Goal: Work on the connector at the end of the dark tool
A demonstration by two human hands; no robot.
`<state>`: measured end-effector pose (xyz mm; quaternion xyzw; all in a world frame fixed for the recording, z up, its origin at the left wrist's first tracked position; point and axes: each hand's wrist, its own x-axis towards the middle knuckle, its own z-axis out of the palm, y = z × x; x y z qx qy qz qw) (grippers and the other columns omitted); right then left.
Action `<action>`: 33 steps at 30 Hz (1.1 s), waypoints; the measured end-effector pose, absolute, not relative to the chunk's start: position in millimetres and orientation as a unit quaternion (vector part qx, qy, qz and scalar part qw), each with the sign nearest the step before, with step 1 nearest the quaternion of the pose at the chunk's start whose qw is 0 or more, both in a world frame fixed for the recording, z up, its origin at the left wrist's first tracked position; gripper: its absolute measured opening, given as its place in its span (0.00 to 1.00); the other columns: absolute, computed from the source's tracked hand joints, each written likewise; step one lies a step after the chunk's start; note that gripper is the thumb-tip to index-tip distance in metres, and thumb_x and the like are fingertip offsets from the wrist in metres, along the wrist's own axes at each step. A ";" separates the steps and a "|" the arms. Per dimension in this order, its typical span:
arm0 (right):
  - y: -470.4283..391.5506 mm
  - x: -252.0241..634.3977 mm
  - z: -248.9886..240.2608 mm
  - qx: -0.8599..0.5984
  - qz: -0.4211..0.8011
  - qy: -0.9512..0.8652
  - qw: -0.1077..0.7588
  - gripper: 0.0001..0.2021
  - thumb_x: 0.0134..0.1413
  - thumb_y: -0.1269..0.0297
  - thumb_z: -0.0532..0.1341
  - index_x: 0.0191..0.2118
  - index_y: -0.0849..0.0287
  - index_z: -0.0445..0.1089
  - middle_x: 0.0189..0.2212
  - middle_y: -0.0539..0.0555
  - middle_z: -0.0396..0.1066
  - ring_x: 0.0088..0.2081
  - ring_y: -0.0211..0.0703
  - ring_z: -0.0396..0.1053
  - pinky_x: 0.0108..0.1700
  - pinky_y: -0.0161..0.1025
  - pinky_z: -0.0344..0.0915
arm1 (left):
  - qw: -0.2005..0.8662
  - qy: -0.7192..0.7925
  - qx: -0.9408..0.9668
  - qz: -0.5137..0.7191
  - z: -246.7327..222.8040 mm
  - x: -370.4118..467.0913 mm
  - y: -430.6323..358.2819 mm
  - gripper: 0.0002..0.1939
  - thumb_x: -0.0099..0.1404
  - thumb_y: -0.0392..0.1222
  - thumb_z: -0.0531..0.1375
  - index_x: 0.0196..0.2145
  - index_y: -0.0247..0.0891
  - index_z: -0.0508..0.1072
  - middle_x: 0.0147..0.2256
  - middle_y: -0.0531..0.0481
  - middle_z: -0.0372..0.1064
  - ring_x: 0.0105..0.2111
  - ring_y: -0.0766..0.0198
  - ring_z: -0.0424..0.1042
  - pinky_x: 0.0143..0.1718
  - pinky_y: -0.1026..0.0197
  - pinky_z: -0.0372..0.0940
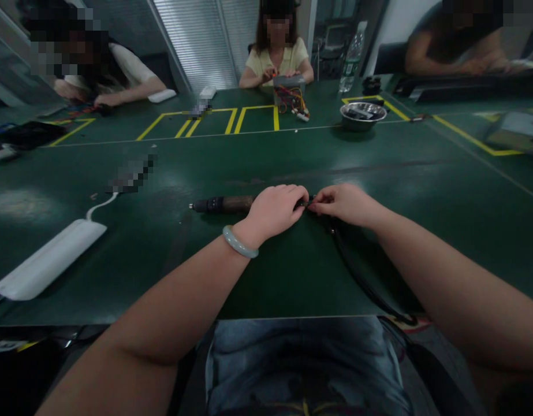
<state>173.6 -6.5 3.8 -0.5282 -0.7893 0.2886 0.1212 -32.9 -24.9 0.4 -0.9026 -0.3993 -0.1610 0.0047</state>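
A dark electric screwdriver lies on the green table, its bit end pointing left. My left hand, with a pale bangle at the wrist, is wrapped over the tool's rear part. At that rear end, the fingertips of my right hand pinch the end of a black cable. My fingers partly hide the joint, so whether the cable's plug is fully seated cannot be seen. From there the cable curves down over the table's front edge.
On the left lies a white power-bank-like block with a short white cable. Farther back are a metal bowl with dark items, a water bottle and a grey box with coloured wires. Several people sit around the green table.
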 end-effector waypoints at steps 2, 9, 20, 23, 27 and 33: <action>-7.5 173.1 5.8 -0.527 0.292 -0.789 0.120 0.15 0.53 0.50 0.61 0.35 0.55 0.76 0.27 0.47 0.75 0.27 0.37 0.69 0.29 0.33 0.59 | 0.008 -0.408 -0.897 -0.171 1.1 -32.6 -26.0 0.09 0.67 0.41 0.55 0.44 0.37 0.67 0.40 0.49 0.69 0.40 0.59 0.69 0.43 0.56 0.61; -7.4 173.1 7.1 -0.516 0.299 -0.793 0.126 0.14 0.53 0.51 0.61 0.35 0.55 0.75 0.28 0.48 0.76 0.29 0.38 0.71 0.31 0.35 0.61 | 0.003 -0.405 -0.899 -0.167 3.2 -33.3 -27.4 0.07 0.68 0.40 0.53 0.42 0.38 0.67 0.39 0.49 0.69 0.39 0.60 0.69 0.43 0.56 0.62; -10.2 173.7 6.5 -0.521 0.296 -0.789 0.138 0.13 0.54 0.51 0.60 0.35 0.54 0.75 0.28 0.47 0.75 0.29 0.39 0.70 0.30 0.35 0.60 | -0.007 -0.422 -0.893 -0.157 6.4 -31.0 -29.3 0.10 0.67 0.42 0.56 0.44 0.39 0.66 0.41 0.49 0.69 0.41 0.59 0.69 0.43 0.55 0.63; -9.7 173.8 6.4 -0.519 0.298 -0.789 0.137 0.12 0.54 0.52 0.60 0.35 0.53 0.75 0.29 0.47 0.75 0.29 0.38 0.70 0.29 0.34 0.60 | -0.009 -0.423 -0.893 -0.155 6.4 -30.4 -29.2 0.10 0.66 0.42 0.57 0.44 0.39 0.66 0.42 0.49 0.69 0.42 0.58 0.69 0.43 0.55 0.63; -7.9 174.0 4.4 -0.517 0.288 -0.795 0.131 0.12 0.54 0.52 0.60 0.35 0.53 0.75 0.29 0.47 0.76 0.29 0.39 0.70 0.29 0.35 0.60 | -0.005 -0.426 -0.892 -0.150 5.0 -30.1 -28.2 0.09 0.67 0.42 0.56 0.45 0.39 0.66 0.42 0.49 0.69 0.42 0.59 0.69 0.44 0.55 0.62; -5.8 173.3 2.2 -0.517 0.273 -0.801 0.129 0.12 0.54 0.51 0.60 0.34 0.53 0.75 0.29 0.48 0.75 0.29 0.39 0.70 0.28 0.35 0.59 | -0.004 -0.436 -0.888 -0.149 3.5 -29.6 -28.2 0.10 0.67 0.42 0.56 0.45 0.39 0.65 0.42 0.48 0.69 0.42 0.58 0.68 0.45 0.55 0.62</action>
